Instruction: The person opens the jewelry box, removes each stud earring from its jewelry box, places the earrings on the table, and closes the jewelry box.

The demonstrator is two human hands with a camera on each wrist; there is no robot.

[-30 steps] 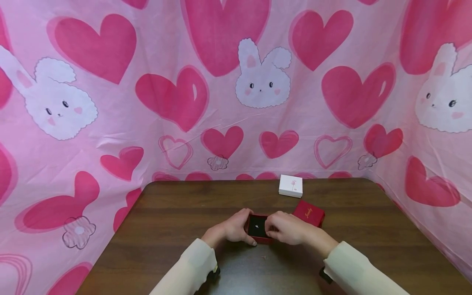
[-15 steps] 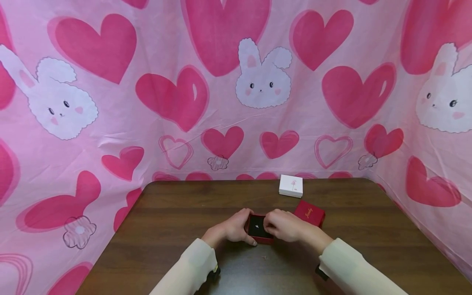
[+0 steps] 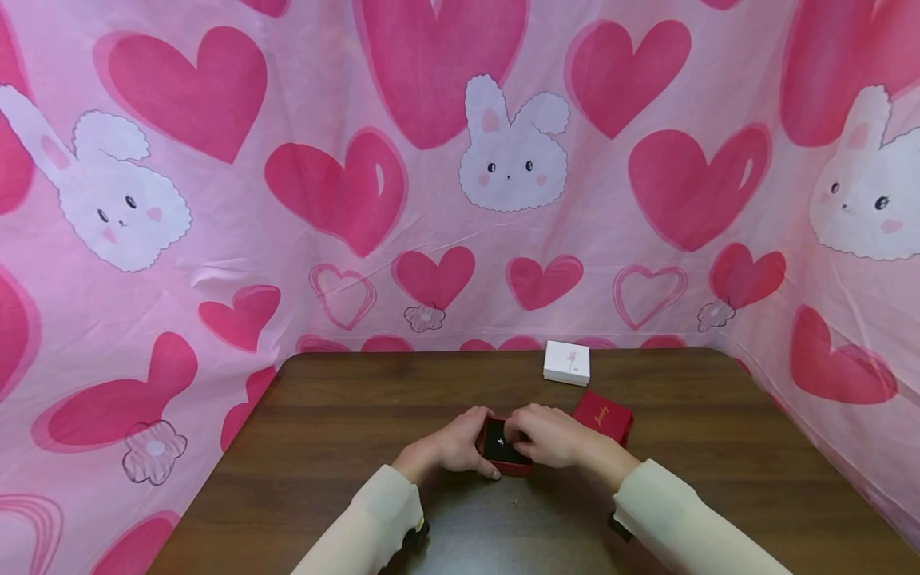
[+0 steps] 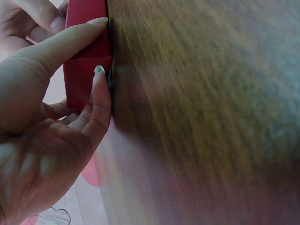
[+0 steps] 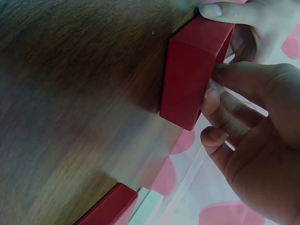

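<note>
An open red jewelry box point(image 3: 512, 469) with a black insert point(image 3: 493, 452) sits on the table between both hands. On the insert lies a tiny silver piece of jewelry point(image 3: 501, 441). My left hand point(image 3: 460, 442) grips the box from its left side, thumb at the front; the left wrist view has its fingers along the red wall point(image 4: 84, 79). My right hand point(image 3: 545, 435) reaches over the right part of the insert with bent fingers. In the right wrist view, its thumb and forefinger dip past the rim, so their tips are hidden, and I cannot tell whether they pinch something.
Just behind the right hand lies a red lid point(image 3: 604, 416) with gold lettering. A white box point(image 3: 567, 362) with a pink print stands near the back edge of the wooden table point(image 3: 345, 399). Close to the front, a small speck point(image 3: 514, 502) lies on the tabletop.
My right hand has slid left and slightly away from me, from the right rim of the box to over the insert. The left hand and the box have stayed put.
</note>
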